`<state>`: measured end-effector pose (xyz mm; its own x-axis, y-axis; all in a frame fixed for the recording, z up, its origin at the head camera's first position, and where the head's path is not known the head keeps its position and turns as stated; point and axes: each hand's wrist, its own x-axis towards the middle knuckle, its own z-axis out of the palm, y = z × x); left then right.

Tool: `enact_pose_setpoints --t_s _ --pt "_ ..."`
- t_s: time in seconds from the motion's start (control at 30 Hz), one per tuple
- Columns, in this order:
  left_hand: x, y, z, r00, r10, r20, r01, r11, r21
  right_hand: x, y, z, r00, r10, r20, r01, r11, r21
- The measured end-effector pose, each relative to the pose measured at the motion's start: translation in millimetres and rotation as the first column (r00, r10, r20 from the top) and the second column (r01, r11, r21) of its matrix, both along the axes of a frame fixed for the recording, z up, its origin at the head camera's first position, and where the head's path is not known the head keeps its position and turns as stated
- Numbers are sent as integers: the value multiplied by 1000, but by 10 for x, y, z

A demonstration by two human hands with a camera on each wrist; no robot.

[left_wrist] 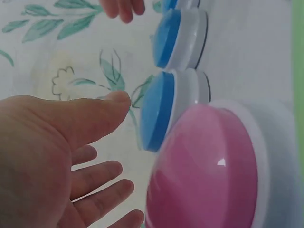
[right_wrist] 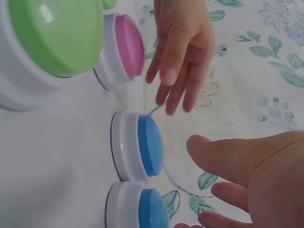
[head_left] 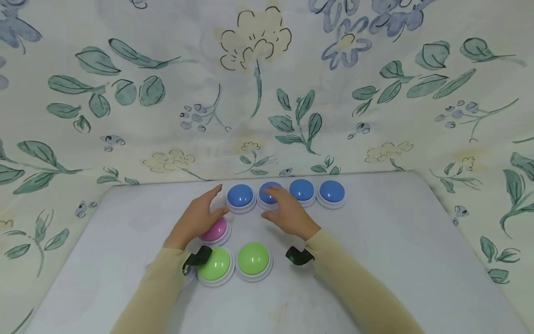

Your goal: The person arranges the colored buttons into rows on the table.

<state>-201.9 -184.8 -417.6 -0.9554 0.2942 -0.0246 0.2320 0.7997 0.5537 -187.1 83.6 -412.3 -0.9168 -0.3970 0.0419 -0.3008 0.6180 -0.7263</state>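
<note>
Hovering with left hand (head_left: 196, 220) over the pink button (head_left: 215, 230) and right hand (head_left: 292, 215) by the blue buttons (head_left: 301, 189) up back, gripping nothing; probably best lowering slowly, not bumping anything tbh.

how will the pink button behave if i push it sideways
The pink button probably won't tip: its white base looks wide and flat. The glossy domed top may feel slippery; being smooth and undented, it seems stiff.
</note>
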Motion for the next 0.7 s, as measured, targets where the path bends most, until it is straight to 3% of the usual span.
enact_pose_setpoints --t_s 0.17,0.4,0.7 --pt "180 -15 96 1000 7 -3 -7 1000 15 119 117 -10 999 -9 -50 8 1000 -16" --pt "459 -64 202 997 52 -62 -49 997 57 296 169 -57 1000 -20 -8 19 992 -128" --pt "851 -25 140 986 73 -149 -59 994 94 602 230 -182 998 -44 -34 36 979 -201"
